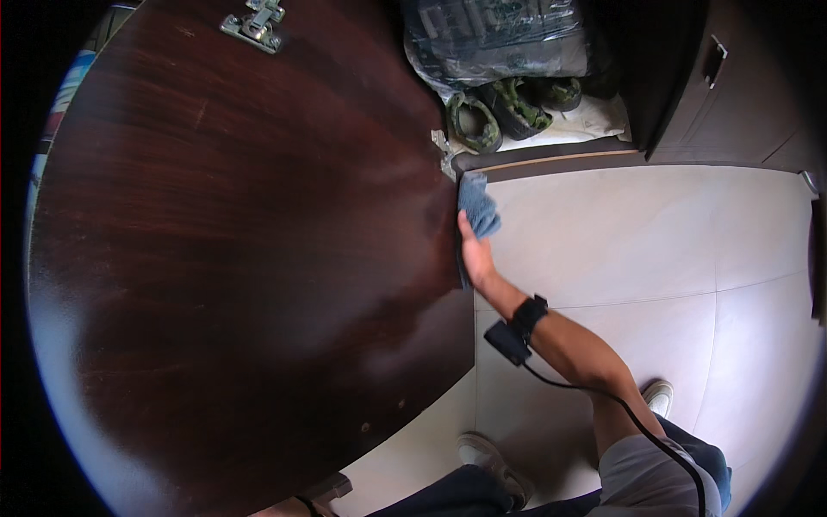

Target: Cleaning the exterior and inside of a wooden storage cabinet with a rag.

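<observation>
My right hand (477, 252) presses a blue-grey cloth (479, 205) against the edge of a dark reddish-brown wooden cabinet door (258, 245), near its lower hinge. Folds of the cloth stick out above the fingers, and a darker part shows along the door edge below. A black strap with a small box (517, 329) and a cable is on the right wrist. At the bottom edge of the view, only a bit of my left forearm or wrist (291, 508) with a dark band shows beside the door; the left hand's fingers are hidden.
Metal hinges (257, 27) sit on the door. Inside the open cabinet, camouflage-patterned clogs (475, 124) stand before a plastic-wrapped bundle (504, 39). Another dark cabinet door with a handle (716, 61) is at the right. My shoes (488, 452) are on the pale tiled floor (614, 239).
</observation>
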`<action>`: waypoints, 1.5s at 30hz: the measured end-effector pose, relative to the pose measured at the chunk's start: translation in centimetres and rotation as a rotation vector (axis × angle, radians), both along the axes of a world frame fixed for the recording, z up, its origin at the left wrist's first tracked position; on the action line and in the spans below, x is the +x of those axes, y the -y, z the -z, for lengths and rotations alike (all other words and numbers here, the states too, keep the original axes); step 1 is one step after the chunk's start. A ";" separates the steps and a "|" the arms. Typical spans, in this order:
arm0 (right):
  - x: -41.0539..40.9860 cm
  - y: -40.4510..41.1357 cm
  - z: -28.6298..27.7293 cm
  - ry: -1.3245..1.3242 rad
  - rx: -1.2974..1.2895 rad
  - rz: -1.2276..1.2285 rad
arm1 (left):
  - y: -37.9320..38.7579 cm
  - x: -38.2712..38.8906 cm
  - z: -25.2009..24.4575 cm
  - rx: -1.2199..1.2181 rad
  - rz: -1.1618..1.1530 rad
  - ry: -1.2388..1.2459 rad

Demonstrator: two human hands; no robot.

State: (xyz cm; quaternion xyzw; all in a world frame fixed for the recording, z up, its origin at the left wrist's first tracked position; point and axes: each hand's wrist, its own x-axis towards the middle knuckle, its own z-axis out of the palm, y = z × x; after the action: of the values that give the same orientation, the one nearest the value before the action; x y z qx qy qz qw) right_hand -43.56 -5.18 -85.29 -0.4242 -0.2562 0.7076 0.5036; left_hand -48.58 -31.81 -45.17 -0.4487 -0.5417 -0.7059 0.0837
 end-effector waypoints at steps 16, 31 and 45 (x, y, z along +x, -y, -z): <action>-0.1 -7.5 0.5 -0.023 0.063 -0.206 | -1.1 -1.4 -0.3 0.014 0.089 0.028; 9.2 0.7 -7.4 0.038 0.120 -0.514 | -2.7 -1.2 -2.4 0.049 0.383 0.088; 22.3 6.2 -45.9 -0.171 1.289 -0.781 | -11.5 10.1 -4.0 0.284 0.319 -0.656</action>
State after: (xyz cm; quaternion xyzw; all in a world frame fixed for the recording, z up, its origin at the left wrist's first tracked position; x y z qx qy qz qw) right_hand -21.28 -11.33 -39.43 0.1318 -0.7109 0.5751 0.3827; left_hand -38.50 -20.32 -41.15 -0.7130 -0.3064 -0.5972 0.2027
